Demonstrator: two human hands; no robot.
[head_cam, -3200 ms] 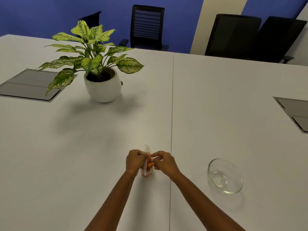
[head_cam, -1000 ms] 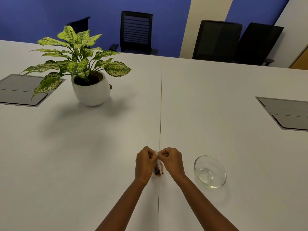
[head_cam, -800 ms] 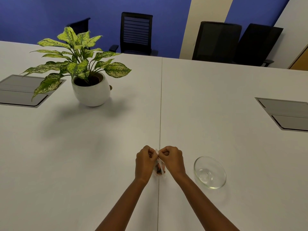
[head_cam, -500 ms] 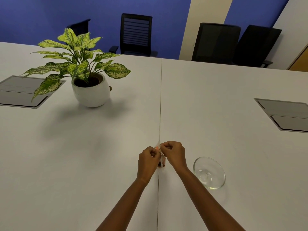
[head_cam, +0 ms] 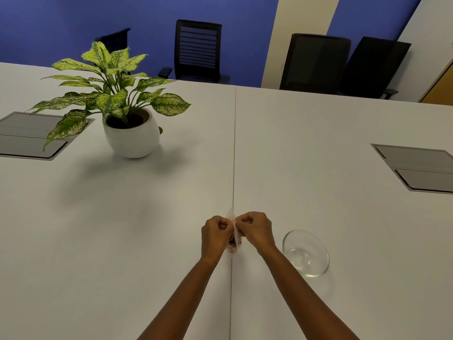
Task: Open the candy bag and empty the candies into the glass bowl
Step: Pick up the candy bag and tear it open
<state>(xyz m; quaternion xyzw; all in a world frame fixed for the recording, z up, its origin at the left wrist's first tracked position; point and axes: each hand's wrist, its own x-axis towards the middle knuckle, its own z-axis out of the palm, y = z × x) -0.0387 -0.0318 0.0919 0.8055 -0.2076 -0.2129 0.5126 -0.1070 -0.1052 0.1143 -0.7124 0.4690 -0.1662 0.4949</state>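
A small clear candy bag [head_cam: 234,242] with orange and dark candies inside hangs between my two hands, just above the table seam. My left hand [head_cam: 215,235] pinches the bag's top edge from the left, and my right hand [head_cam: 256,230] pinches it from the right, knuckles nearly touching. Most of the bag is hidden by my fingers, so I cannot tell whether its top is open. The glass bowl [head_cam: 316,266] stands empty on the white table [head_cam: 318,204], a short way to the right of my right hand.
A potted plant [head_cam: 127,136] in a white pot stands at the far left. Grey cable hatches [head_cam: 416,168] sit flush in the table at the right and at the left [head_cam: 29,138]. Black office chairs [head_cam: 198,50] line the far edge.
Both hands stayed on the bag's top edge and shifted slightly together above the seam; the head camera drifted a little. The bowl has not moved.
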